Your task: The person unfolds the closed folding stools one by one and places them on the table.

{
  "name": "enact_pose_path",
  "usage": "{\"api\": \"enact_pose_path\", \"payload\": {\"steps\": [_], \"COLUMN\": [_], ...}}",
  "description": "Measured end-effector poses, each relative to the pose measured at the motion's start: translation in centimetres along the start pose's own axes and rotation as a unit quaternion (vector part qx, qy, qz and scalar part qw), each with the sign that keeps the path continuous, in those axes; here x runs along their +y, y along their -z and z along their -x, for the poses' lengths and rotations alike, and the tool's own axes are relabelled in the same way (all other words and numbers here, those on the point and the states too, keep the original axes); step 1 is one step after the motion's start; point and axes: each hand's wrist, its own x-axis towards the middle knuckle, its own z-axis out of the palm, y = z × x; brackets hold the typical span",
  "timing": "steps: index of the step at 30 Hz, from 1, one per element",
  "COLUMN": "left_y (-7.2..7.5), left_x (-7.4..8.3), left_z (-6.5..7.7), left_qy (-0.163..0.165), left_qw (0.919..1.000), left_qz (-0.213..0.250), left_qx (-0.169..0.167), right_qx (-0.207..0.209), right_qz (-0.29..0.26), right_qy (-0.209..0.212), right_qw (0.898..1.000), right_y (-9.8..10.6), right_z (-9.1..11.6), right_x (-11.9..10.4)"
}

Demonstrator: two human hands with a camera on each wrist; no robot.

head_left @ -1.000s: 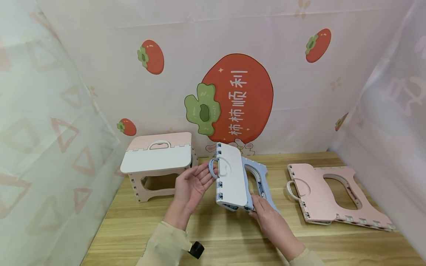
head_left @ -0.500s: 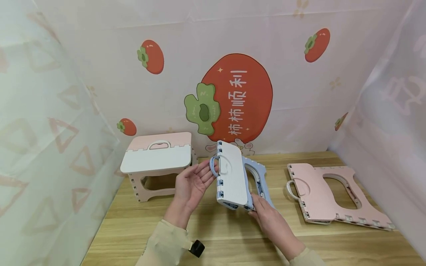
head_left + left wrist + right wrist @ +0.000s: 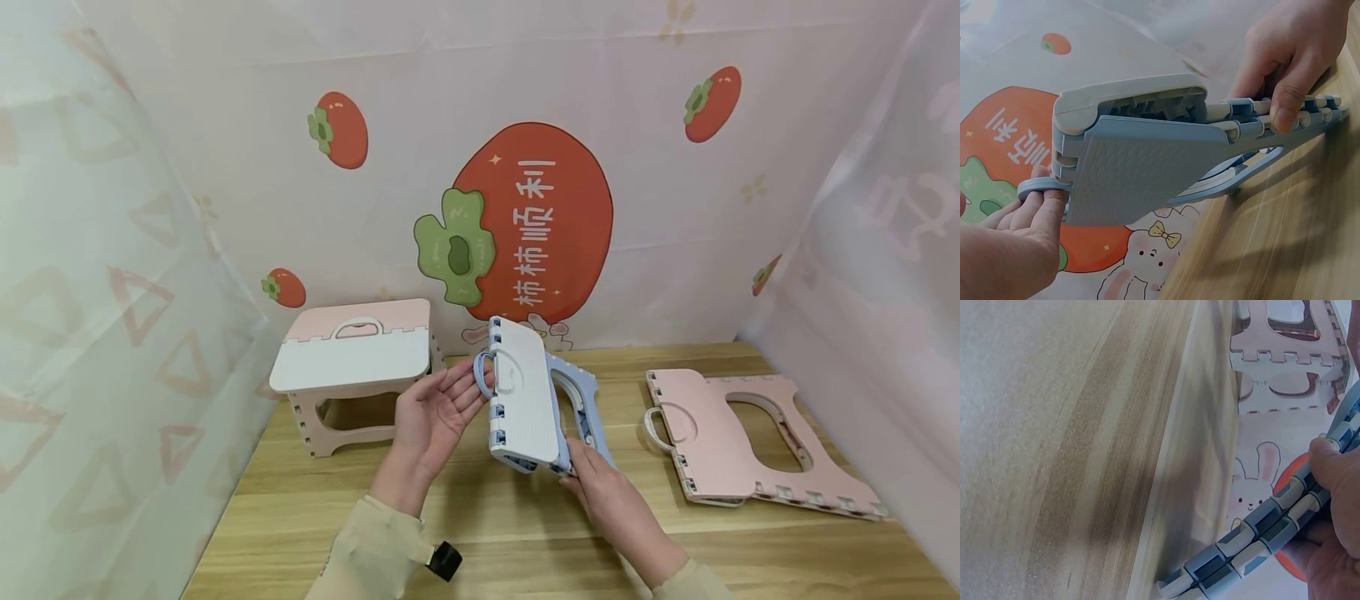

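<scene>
A blue and white folding stool, folded flat, is held tilted above the table in the middle of the head view. My right hand grips its near edge; in the right wrist view the thumb presses on the hinged edge. Palm up, my left hand has its fingers extended to the small blue carrying handle on the stool's left side. The left wrist view shows those fingers against the handle, with one fingertip showing above it.
To the left stands an unfolded pink and white stool. A folded pink stool lies at the right on the wooden table. Printed cloth walls enclose the table at the back and both sides.
The blue and white stool has shifted very slightly, its far end a little higher. Both hands keep their positions on it.
</scene>
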Motion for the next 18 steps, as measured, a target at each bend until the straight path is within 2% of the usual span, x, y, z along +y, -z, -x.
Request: {"api": "enact_pose_path", "payload": {"steps": [18], "left_y": [-0.32], "left_x": [0.48], "left_z": [0.02], "left_qy": [-0.005], "left_qw": [0.9999], "left_qz": [0.004], "left_qx": [-0.011], "right_qx": [-0.011], "right_qz": [-0.027], "right_qy": [-0.014], "right_qw": [0.999], "right_y": [0.33], "right_z": [-0.40], "right_x": [-0.60]}}
